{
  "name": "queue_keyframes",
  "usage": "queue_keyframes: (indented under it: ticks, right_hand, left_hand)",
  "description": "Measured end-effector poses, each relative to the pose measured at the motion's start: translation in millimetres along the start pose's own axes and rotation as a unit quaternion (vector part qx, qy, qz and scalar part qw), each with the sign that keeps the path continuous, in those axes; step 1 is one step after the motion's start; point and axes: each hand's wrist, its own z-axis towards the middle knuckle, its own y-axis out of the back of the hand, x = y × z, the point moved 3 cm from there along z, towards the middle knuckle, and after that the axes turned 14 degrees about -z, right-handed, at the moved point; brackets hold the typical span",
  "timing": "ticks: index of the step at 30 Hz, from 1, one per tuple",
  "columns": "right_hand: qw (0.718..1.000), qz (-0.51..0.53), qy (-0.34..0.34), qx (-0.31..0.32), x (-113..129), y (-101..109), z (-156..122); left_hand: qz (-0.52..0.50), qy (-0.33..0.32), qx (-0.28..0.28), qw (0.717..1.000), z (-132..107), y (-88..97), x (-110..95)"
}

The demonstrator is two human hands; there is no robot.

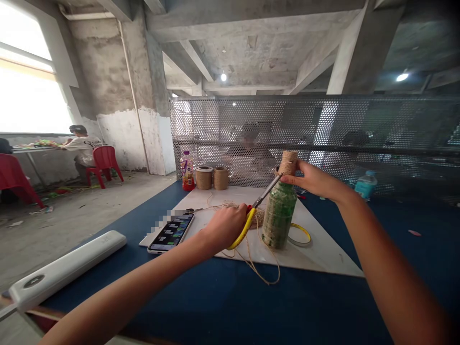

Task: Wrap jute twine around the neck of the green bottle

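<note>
A green glass bottle [279,218] stands upright on a white board [323,256], its neck wrapped in brown twine [289,162]. My right hand [312,179] grips the neck from the right, fingers closed around its wrapped part. In my left hand [228,224] are scissors [247,229] with yellow handles. Their blades point up and to the right, with the tips at the bottle's neck beside my right fingertips. Whether the blades touch the twine, I cannot tell. Loose twine [270,283] hangs in a loop over the board's front edge, and a tangle of it lies behind my left hand.
Two twine spools [220,178] and a drink bottle [187,171] stand at the back left. A phone [171,233] and a long white device [68,268] lie left. A yellow-rimmed tape roll [302,235] lies right of the bottle. A perforated metal screen [223,129] borders the blue table.
</note>
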Motion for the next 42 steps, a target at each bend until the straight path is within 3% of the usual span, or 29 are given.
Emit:
queue_keyframes:
  ticks: [11,25,33,37,42]
  right_hand:
    - [1.0,0.01,0.014,0.008,0.0,0.4,0.4]
    - [1.0,-0.003,0.02,0.011,-0.4,0.6,0.3]
    - [1.0,-0.024,0.015,0.0,1.1,0.8,0.2]
    - [0.999,-0.036,0.012,-0.003,2.3,1.8,-0.6]
    - [0.996,-0.075,-0.014,-0.036,3.6,1.7,-0.1]
  left_hand:
    - [0.004,0.052,-0.002,0.999,3.4,-2.0,0.9]
    - [0.008,0.05,-0.013,0.999,4.5,-10.9,3.2]
    - [-0.017,0.068,-0.03,0.997,0.6,-3.6,2.7]
    - [-0.016,0.098,-0.046,0.994,3.9,6.7,11.9]
    - [0.005,0.138,-0.043,0.989,14.9,13.0,43.1]
